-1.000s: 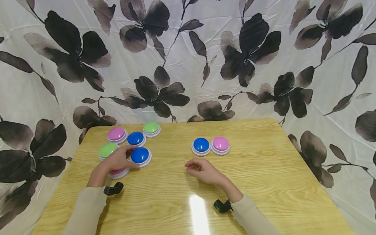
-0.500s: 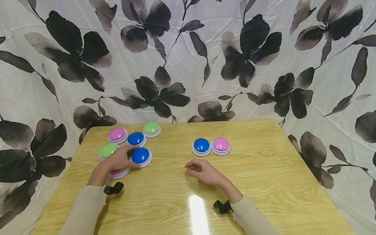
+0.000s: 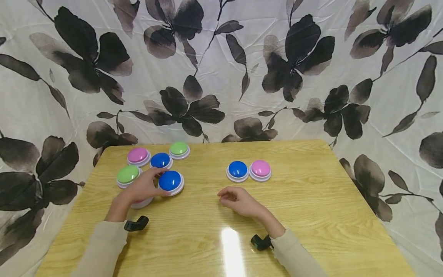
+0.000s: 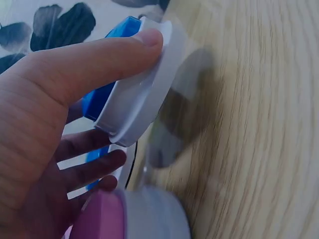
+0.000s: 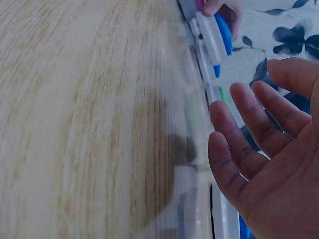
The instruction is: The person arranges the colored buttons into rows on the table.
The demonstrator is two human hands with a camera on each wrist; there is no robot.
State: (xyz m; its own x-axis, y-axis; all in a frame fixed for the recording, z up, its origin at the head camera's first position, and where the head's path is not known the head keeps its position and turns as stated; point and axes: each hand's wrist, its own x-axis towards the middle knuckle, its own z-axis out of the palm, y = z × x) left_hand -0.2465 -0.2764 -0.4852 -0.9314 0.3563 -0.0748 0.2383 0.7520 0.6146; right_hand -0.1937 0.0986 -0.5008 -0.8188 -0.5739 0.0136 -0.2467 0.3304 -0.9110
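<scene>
My left hand [image 3: 143, 187] pinches a round blue push button [image 3: 170, 181] by its white base, thumb on the near side. In the left wrist view the button [image 4: 142, 94] is tilted and raised off the table, its shadow on the wood. Under that hand sits a pink button [image 4: 104, 219], mostly hidden in the head view. My right hand [image 3: 240, 201] hovers with loosely bent fingers, holding nothing. Just beyond it stand a blue button [image 3: 237, 169] and a pink button [image 3: 260, 168], side by side.
At the table's back left stand a pink button [image 3: 137, 155], another blue button [image 3: 160, 160] and a green button [image 3: 179, 148]. A second green button [image 3: 127, 175] lies left of my left hand. A floral cloth [image 3: 221, 77] hangs behind the wooden table [image 3: 294, 207].
The left hand has lifted the blue button off the table and shifted it slightly right. The right hand has stayed in place.
</scene>
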